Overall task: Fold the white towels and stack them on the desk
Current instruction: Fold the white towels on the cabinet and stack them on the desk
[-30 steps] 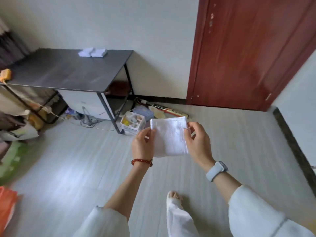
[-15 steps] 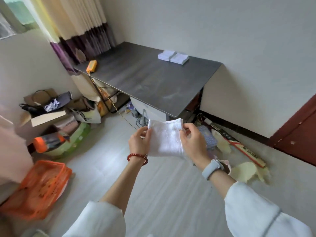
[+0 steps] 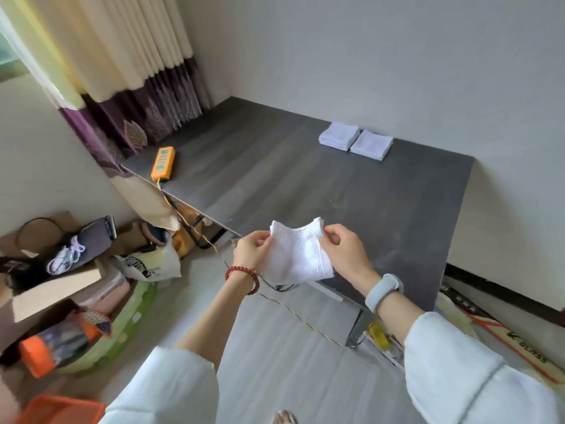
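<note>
Both hands pinch a folded white towel [image 3: 298,258] in the air over the near edge of the dark surface [image 3: 321,191] — left hand [image 3: 252,252] and right hand [image 3: 345,255] each in a narrow grip on an upper corner. 2 folded stacks [image 3: 356,140] sit side by side at the far edge.

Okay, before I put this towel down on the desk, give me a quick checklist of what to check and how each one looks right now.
1. Both hands grip the towel: ok, left hand and right hand pinch its top corners.
2. Towel fully folded: not ok, it sags between the corners and the lower edge hangs loose.
3. Stacks on the desk tidy: ok, left stack and right stack sit side by side near the wall.
4. Path to the stacks clear: ok, bare desktop between.
5. Orange device out of the way: ok, at the far left edge.
6. Which stack is lower: cannot tell.
</note>
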### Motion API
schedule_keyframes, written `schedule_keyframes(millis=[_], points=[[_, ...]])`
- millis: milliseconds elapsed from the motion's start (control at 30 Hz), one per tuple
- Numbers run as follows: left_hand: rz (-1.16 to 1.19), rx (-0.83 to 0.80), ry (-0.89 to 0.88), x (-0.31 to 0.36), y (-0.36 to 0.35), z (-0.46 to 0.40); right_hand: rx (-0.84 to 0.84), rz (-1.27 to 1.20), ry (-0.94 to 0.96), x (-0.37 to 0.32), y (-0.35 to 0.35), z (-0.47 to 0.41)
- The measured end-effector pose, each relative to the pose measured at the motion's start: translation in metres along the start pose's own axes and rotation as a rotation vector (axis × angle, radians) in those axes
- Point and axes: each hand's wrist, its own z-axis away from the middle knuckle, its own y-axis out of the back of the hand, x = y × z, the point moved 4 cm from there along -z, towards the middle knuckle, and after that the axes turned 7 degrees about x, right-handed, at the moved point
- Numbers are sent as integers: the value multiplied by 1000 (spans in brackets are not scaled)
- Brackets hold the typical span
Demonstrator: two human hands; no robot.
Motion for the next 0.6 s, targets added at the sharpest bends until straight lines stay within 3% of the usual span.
schedule_keyframes(millis=[267,600], points=[[-43,-320,-55,69,-107,-178,177,-27,-267,26,12,-173],[-139,-455,-225,176,-311,-394,456,6,-267,79,68,-429]])
